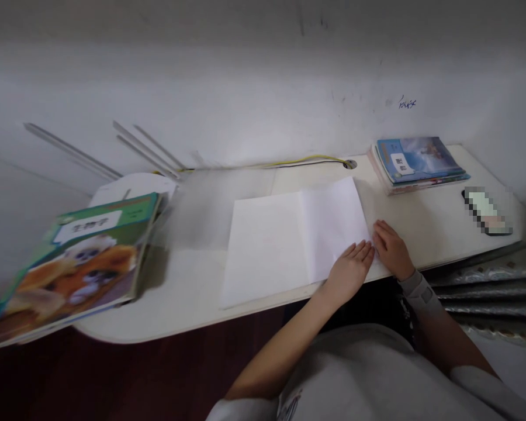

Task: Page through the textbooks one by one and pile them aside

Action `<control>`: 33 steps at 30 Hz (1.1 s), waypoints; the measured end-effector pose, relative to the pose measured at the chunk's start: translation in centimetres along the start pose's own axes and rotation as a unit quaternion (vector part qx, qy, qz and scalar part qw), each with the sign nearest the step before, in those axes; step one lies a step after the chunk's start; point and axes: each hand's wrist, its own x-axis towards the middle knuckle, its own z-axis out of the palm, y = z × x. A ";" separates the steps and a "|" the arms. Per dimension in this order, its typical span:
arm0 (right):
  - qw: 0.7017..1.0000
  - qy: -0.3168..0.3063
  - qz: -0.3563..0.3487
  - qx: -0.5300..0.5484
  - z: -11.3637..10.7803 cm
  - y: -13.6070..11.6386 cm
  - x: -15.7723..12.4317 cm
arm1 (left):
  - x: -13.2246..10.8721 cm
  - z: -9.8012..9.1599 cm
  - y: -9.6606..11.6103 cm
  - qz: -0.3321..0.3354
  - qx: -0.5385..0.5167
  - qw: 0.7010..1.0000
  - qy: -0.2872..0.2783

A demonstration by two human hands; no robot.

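Note:
White paper [265,245] lies on the table in front of me, with a vertical crease or fold dividing it. Its right-hand panel [333,225] looks slightly bluer than the left. My left hand [350,270] rests flat on the lower right corner of that panel, fingers stretched out and close together. Just past the paper's right edge is my right hand [392,248], its fingers slightly bent and pointing toward the left fingertips. Nothing shows in either hand.
A green-covered book [87,257] with a monkey picture stands out at the left. Blue-covered books [421,158] are stacked at the back right, near a blurred-out phone [486,211]. A yellow cable [298,159] runs along the wall to a hole in the white table [179,304].

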 end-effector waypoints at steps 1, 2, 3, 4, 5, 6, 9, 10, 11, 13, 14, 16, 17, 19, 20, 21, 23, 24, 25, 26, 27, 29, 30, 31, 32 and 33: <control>1.000 0.000 -0.001 -0.002 0.1 0.1 0.0 | 0.2 0.1 -0.1 -0.003 -0.002 1.000 0.003; 1.000 -0.001 -0.002 -0.005 0.1 0.1 -0.1 | 0.3 0.3 -0.1 -0.005 -0.004 1.000 0.005; 1.000 -0.001 -0.003 -0.008 0.1 0.2 -0.1 | 0.4 0.4 -0.1 -0.005 -0.008 1.000 0.006; 1.000 -0.002 -0.004 -0.011 0.1 0.2 -0.1 | 0.4 0.6 0.0 -0.004 -0.014 1.000 0.005; 1.000 -0.002 -0.006 -0.016 0.1 0.2 -0.1 | 0.4 0.6 0.0 -0.001 -0.023 1.000 0.003; 1.000 -0.003 -0.010 -0.024 0.1 0.2 -0.1 | 0.2 0.6 0.1 0.003 -0.037 0.999 0.003; 0.997 -0.018 -0.031 -0.068 0.0 -0.1 -0.2 | -0.2 -0.2 -0.6 0.035 -0.104 0.994 -0.002; 0.995 -0.027 -0.039 -0.088 0.0 -0.2 -0.2 | -0.1 -0.7 -1.3 0.058 -0.133 0.989 -0.010; 0.992 -0.035 -0.045 -0.108 0.1 -0.3 -0.3 | 0.2 -1.3 -2.3 0.078 -0.161 0.984 -0.021; 0.987 -0.046 -0.051 -0.144 0.1 -0.5 -0.3 | 1.8 -2.8 -5.1 0.081 -0.197 0.976 -0.035; 0.985 -0.047 -0.051 -0.156 0.2 -0.5 -0.4 | 2.9 -3.5 -6.7 0.033 -0.192 0.981 -0.022; 0.983 -0.048 -0.052 -0.169 0.2 -0.6 -0.4 | 5.8 -4.6 -10.1 -0.112 -0.130 0.985 0.036; 0.983 -0.047 -0.053 -0.171 0.2 -0.6 -0.4 | 7.4 -4.9 -11.6 -0.180 -0.098 0.977 0.057; 0.983 -0.047 -0.055 -0.170 0.3 -0.6 -0.4 | 10.1 -5.3 -13.9 -0.255 -0.082 0.962 0.050; 0.983 -0.046 -0.055 -0.170 0.3 -0.6 -0.4 | 11.2 -5.3 -14.7 -0.272 -0.086 0.958 0.038; 0.983 -0.047 -0.054 -0.168 0.3 -0.6 -0.3 | 12.0 -5.3 -15.2 -0.278 -0.094 0.956 0.026; 0.984 -0.050 -0.052 -0.166 0.3 -0.7 -0.3 | 13.1 -4.9 -15.8 -0.280 -0.105 0.954 0.014; 0.984 -0.052 -0.052 -0.164 0.3 -0.7 -0.3 | 13.4 -4.7 -15.9 -0.280 -0.107 0.954 0.012; 0.984 -0.053 -0.051 -0.163 0.3 -0.7 -0.3 | 13.7 -4.5 -16.1 -0.281 -0.110 0.953 0.008; 0.984 -0.054 -0.052 -0.163 0.3 -0.7 -0.3 | 13.9 -4.3 -16.3 -0.280 -0.115 0.953 0.000; 0.984 -0.053 -0.052 -0.163 0.3 -0.7 -0.3 | 14.2 -4.2 -16.5 -0.279 -0.121 0.952 -0.011; 0.984 -0.049 -0.053 -0.162 0.3 -0.7 -0.3 | 14.7 -4.2 -17.2 -0.277 -0.138 0.950 -0.040; 0.984 -0.047 -0.053 -0.161 0.4 -0.7 -0.3 | 15.1 -4.3 -17.7 -0.276 -0.150 0.948 -0.057; 0.985 -0.046 -0.053 -0.160 0.4 -0.8 -0.3 | 15.4 -4.4 -18.1 -0.274 -0.163 0.945 -0.074; 0.985 -0.046 -0.054 -0.159 0.4 -0.8 -0.3 | 15.7 -4.6 -18.6 -0.272 -0.178 0.941 -0.091; 0.985 -0.047 -0.054 -0.158 0.4 -0.8 -0.3 | 15.9 -4.7 -19.1 -0.270 -0.194 0.937 -0.105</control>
